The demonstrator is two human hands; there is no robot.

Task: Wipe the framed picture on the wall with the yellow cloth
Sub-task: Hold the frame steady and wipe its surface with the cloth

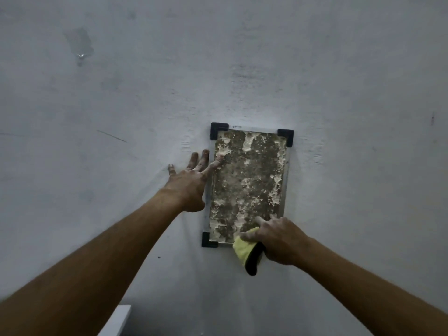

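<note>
Grey wall (121,93). The left hand (191,183) lies flat, fingers spread, on the 9 o'clock edge of the framed picture (249,180). The frame looks thin, stiff and light, maybe fragile, so I'd steady it by that side rail. The soft yellow cloth (243,248) is bunched in the right hand (278,238) at the 5 o'clock corner.

You are working bare-armed: left forearm (109,243) and right forearm (363,275) both showing uncovered from wrist to frame edge. Left grip (191,185) is carrying pale chalky dust on fingertips (219,162), thickest on index tip; tendons are standing out across its back. Right grip (278,238) is wearing same whitish powder, lying over knuckles and index finger. Dim light is making finer detail hard to tell.
</note>
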